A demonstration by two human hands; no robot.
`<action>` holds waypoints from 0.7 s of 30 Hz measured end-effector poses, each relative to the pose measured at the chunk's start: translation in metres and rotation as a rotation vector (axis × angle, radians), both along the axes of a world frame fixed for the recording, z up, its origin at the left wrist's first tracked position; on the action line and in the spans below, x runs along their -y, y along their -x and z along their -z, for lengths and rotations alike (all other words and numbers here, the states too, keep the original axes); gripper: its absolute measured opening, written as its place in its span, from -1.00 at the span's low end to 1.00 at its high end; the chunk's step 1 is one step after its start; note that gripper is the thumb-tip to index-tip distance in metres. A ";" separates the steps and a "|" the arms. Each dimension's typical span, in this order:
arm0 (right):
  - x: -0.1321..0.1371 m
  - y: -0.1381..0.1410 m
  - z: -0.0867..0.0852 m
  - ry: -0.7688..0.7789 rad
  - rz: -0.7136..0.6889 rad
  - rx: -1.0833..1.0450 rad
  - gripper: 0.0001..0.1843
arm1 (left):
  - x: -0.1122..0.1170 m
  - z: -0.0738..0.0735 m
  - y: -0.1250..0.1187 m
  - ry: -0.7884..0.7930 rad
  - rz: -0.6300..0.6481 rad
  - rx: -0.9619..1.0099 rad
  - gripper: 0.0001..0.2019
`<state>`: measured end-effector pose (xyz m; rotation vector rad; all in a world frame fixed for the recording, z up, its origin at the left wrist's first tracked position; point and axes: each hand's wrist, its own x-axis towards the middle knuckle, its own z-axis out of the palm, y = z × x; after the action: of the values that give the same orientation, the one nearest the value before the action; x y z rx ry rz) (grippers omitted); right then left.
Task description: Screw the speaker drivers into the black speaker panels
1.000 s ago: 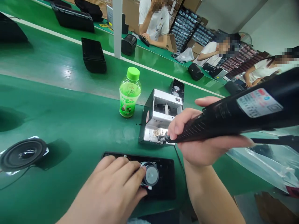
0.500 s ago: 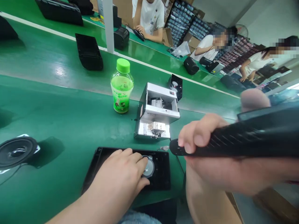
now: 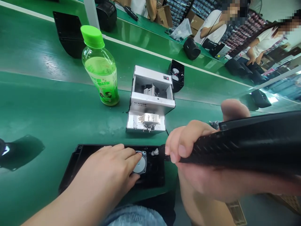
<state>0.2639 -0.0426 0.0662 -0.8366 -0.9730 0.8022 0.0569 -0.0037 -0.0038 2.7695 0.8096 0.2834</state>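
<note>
My left hand (image 3: pixel 110 171) rests on a black speaker housing (image 3: pixel 75 157) at the table's near edge, fingers curled against a small round silver speaker driver (image 3: pixel 140 163) set in it. My right hand (image 3: pixel 207 163) is wrapped round a black electric screwdriver (image 3: pixel 246 144). Its tip (image 3: pixel 155 153) points left and sits just right of the driver, over the housing. A white screw feeder box (image 3: pixel 150 100) stands just beyond the housing.
A green-capped bottle of green drink (image 3: pixel 101 67) stands left of the feeder. Black housings (image 3: pixel 67 33) lie on the green conveyor belt (image 3: pixel 35 59) behind. Other people sit across the far bench (image 3: pixel 145 31) with black speakers (image 3: pixel 191 48). A dark object (image 3: pixel 18 150) lies at the left edge.
My right hand has brought the screwdriver tip from the screw feeder down to the housing beside the driver. The view has shifted closer and lower. My left hand stays on the driver.
</note>
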 end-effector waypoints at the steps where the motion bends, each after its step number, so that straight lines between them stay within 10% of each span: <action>1: 0.001 0.000 0.001 0.003 0.002 0.005 -0.28 | -0.001 -0.001 0.000 -0.008 0.001 0.012 -0.71; 21: 0.004 -0.001 -0.002 -0.023 -0.027 -0.039 -0.35 | 0.003 -0.001 0.003 0.031 -0.039 0.249 -0.54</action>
<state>0.2645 -0.0469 0.0685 -0.7866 -0.9596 0.8262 0.0537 -0.0070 -0.0032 2.6221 0.7960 0.6042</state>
